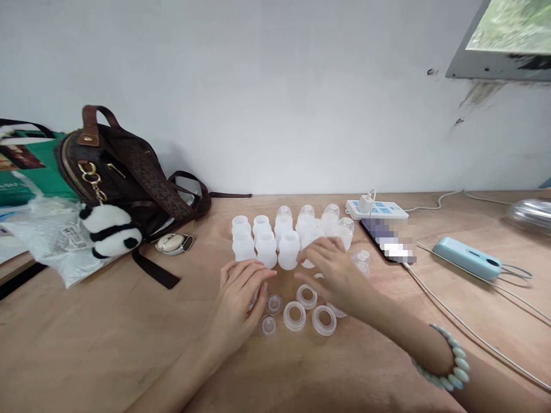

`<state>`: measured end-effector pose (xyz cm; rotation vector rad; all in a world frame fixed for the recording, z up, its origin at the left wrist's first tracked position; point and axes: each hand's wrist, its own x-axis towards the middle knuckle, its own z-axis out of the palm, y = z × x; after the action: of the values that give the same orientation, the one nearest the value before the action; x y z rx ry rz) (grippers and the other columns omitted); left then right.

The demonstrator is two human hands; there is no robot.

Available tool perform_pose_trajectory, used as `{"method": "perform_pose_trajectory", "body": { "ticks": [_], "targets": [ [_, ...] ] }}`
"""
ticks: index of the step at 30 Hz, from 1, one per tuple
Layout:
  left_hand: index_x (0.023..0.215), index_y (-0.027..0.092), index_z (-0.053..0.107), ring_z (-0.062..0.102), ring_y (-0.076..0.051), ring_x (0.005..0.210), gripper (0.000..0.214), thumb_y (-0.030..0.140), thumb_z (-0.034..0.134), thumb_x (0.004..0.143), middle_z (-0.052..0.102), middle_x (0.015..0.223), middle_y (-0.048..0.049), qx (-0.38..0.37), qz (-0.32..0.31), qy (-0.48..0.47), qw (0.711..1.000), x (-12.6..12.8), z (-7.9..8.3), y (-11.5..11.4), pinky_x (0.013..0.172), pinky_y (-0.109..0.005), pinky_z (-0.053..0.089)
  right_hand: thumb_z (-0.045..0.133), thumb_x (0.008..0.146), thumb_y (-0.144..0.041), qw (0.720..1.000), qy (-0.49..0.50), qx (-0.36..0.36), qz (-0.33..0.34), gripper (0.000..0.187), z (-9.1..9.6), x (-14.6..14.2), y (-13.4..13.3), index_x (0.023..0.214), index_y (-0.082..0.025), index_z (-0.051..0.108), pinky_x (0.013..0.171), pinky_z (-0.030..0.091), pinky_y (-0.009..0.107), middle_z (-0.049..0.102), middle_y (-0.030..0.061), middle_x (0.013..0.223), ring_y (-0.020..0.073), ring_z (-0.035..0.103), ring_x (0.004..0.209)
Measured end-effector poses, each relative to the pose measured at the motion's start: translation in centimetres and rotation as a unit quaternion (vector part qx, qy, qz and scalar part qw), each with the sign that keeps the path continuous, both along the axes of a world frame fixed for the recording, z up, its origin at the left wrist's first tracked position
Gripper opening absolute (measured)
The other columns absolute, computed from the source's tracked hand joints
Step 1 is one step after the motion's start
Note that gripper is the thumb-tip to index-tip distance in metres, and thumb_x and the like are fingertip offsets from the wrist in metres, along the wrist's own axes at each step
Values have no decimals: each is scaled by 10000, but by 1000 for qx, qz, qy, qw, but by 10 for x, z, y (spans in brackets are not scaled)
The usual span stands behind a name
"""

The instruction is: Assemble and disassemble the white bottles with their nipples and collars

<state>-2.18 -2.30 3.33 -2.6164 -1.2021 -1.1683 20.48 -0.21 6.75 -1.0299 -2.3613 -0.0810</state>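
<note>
My left hand [239, 295] is open, fingers stretched forward, beside clear bottle nipples [274, 304]; part of one shows behind its thumb. My right hand [333, 275] hovers with curved, parted fingers in front of the bottles and above the collar rings, holding nothing I can see. Several frosted white baby bottles [266, 250] stand upright in rows, the left ones open at the top. Clear domed caps [284, 215] cover those at the back right. Translucent collar rings [295, 316] lie flat between my hands, some partly hidden by my right hand.
At left are a dark backpack [129, 166] with a panda plush [111, 230], a plastic bag [51, 241] and a computer mouse [174, 244]. To the right lie a power strip [390, 210], a phone [381, 238] on a cable and a light-blue device [467, 258]. A wall [275, 103] rises behind.
</note>
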Motion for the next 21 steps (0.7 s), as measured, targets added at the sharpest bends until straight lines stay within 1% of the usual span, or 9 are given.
{"method": "perform_pose_trajectory", "body": {
  "ticks": [3, 6, 9, 12, 14, 16, 17, 19, 21],
  "targets": [
    [1061, 207, 610, 642, -234, 1019, 264, 64, 423, 942, 743, 998, -34, -2, 3, 1, 1000, 0, -1, -1, 918, -406, 316, 544, 947, -137, 994, -35, 79, -62, 102, 31, -5, 31, 961, -183, 633, 911, 383, 444, 732, 103, 987, 282, 606, 979],
    [1062, 207, 602, 641, -236, 1020, 259, 67, 419, 944, 747, 991, -36, 7, 7, 4, 1000, 0, -3, -1, 910, -409, 316, 570, 954, -208, 983, -115, 90, -114, 140, 48, -18, 66, 1038, -134, 654, 1006, 347, 504, 731, 166, 1054, 330, 597, 1089],
    [1064, 219, 593, 642, -241, 1017, 255, 85, 408, 951, 748, 983, -36, 13, 17, 7, 1000, -1, -4, -1, 907, -419, 322, 650, 930, -333, 977, -168, 62, -120, 247, 44, -34, 94, 1025, -107, 671, 1080, 295, 562, 746, 190, 1010, 352, 605, 1118],
    [1060, 224, 581, 637, -243, 1016, 246, 89, 403, 956, 737, 983, -39, 13, 27, 8, 1000, -2, -4, -1, 917, -432, 325, 725, 882, -303, 977, -171, 52, -113, 216, 38, -40, 107, 976, -115, 681, 1122, 278, 551, 755, 165, 936, 325, 635, 1096],
    [1082, 227, 563, 630, -240, 1018, 245, 84, 409, 957, 719, 1006, -44, 14, 27, 6, 1000, -2, -4, -2, 917, -431, 339, 717, 890, -283, 979, -160, 60, -116, 182, 43, -33, 106, 991, -139, 671, 1146, 252, 554, 750, 141, 954, 309, 624, 1136],
    [1163, 235, 529, 614, -241, 1049, 269, 95, 420, 960, 683, 1090, -66, 13, 30, -2, 999, -1, -4, -3, 912, -424, 371, 678, 921, -298, 983, -102, 90, -122, 163, 56, -19, 98, 1020, -172, 652, 1158, 225, 574, 738, 112, 998, 299, 612, 1162],
    [1226, 238, 497, 597, -248, 1092, 302, 107, 433, 961, 650, 1159, -86, 14, 33, -13, 999, 0, -4, -4, 918, -422, 391, 669, 927, -313, 984, -39, 118, -124, 156, 64, -10, 92, 1018, -188, 645, 1154, 233, 578, 731, 94, 1004, 291, 622, 1136],
    [1358, 239, 402, 529, -267, 1219, 423, 133, 475, 956, 550, 1308, -127, 23, 39, -51, 998, 1, -3, -5, 967, -433, 419, 671, 921, -357, 973, 102, 174, -113, 179, 79, 7, 73, 1024, -215, 633, 1106, 318, 560, 715, 65, 1014, 273, 646, 1048],
    [1447, 244, 308, 437, -287, 1336, 556, 168, 533, 944, 444, 1414, -149, 42, 36, -101, 993, 2, -3, -6, 1051, -469, 408, 655, 925, -358, 956, 206, 179, -107, 170, 84, 20, 50, 1028, -226, 630, 979, 442, 483, 696, 69, 1043, 268, 633, 1043]
  ]
}}
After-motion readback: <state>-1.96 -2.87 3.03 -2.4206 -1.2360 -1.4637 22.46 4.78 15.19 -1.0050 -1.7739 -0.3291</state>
